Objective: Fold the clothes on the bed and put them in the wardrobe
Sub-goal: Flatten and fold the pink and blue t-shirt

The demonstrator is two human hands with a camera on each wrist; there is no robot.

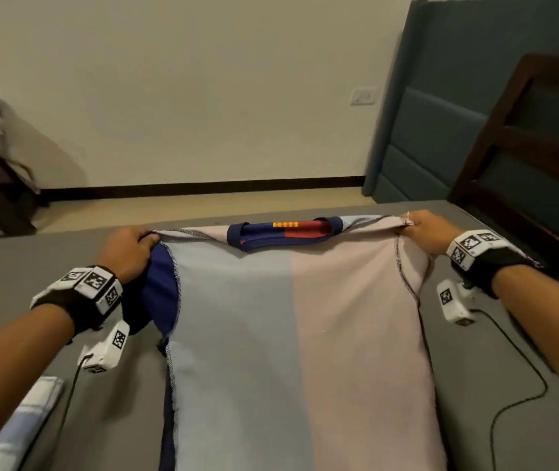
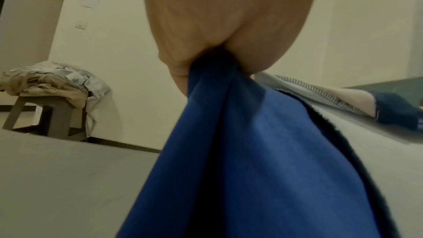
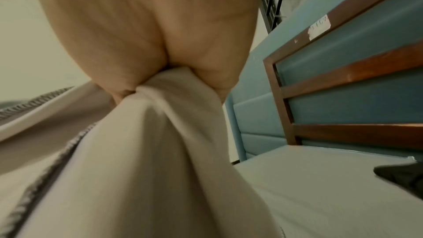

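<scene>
Bed [image 1: 33, 266], grey. Shirt [image 1: 298, 334] inside-out, spread at centre, collar toward 12. Left hand [image 1: 128, 253] grasps the 10 o'clock shoulder, right hand [image 1: 424, 229] the 2 o'clock shoulder. Advice: keep both pulls level, tension even, seams straight before folding.

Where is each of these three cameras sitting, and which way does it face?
Head: worn on the head, looking down at the shirt on the bed; both forearms show, left hand and right hand.
Left wrist: under the left hand, facing the blue sleeve and a stool.
Right wrist: under the right hand, facing the headboard.
All views share the shirt.
</scene>
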